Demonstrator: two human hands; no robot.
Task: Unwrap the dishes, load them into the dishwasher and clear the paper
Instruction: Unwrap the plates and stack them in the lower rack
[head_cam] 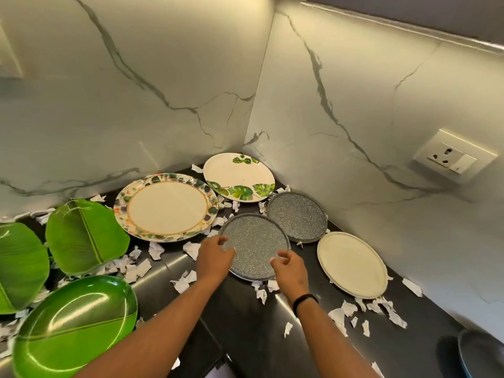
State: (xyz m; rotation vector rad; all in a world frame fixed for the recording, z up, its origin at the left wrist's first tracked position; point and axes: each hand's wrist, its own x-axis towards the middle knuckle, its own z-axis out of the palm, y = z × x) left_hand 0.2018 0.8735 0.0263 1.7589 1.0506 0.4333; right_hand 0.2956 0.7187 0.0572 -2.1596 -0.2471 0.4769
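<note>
A grey speckled plate (pixel 255 242) lies on the black counter (pixel 240 317) in front of me. My left hand (pixel 214 259) touches its left rim and my right hand (pixel 289 268) its near right rim, fingers curled at the edge. A second grey speckled plate (pixel 297 215) lies just behind it. A cream plate (pixel 351 264) is to the right. A large floral-rimmed plate (pixel 166 207) and a white plate with green leaves (pixel 238 177) sit further back. Torn paper scraps (pixel 188 279) are scattered around them.
Three green leaf-shaped plates (pixel 84 236) (pixel 19 266) (pixel 76 326) lie at the left. A dark blue dish (pixel 482 353) shows at the bottom right corner. Marble walls meet in a corner behind the plates, with a wall socket (pixel 454 159) at the right.
</note>
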